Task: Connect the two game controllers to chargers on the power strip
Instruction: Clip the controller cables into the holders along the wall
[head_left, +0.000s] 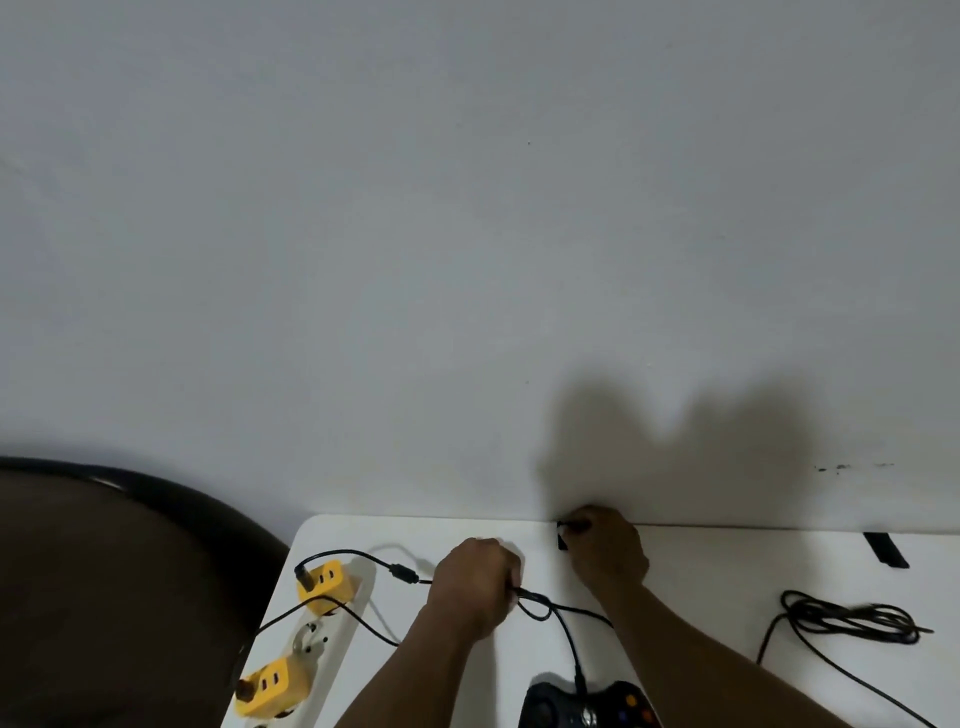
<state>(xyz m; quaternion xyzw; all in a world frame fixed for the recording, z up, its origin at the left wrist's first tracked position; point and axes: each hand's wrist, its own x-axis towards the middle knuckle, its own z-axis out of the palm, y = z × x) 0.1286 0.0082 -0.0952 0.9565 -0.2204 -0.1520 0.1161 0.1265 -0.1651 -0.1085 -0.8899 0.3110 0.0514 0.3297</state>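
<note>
Two yellow cube chargers (323, 581) sit in the white power strip (332, 639) at the worktop's (727, 566) left edge; left hand (475, 584) fingers grip a black cable (550, 610), right hand (608, 551) fingers pinch a small black plug (563, 540) at the back edge.

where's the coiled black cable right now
In the head view the coiled black cable lies loose on the white table, to the right of the right hand and forearm, with no hand on it.
</note>
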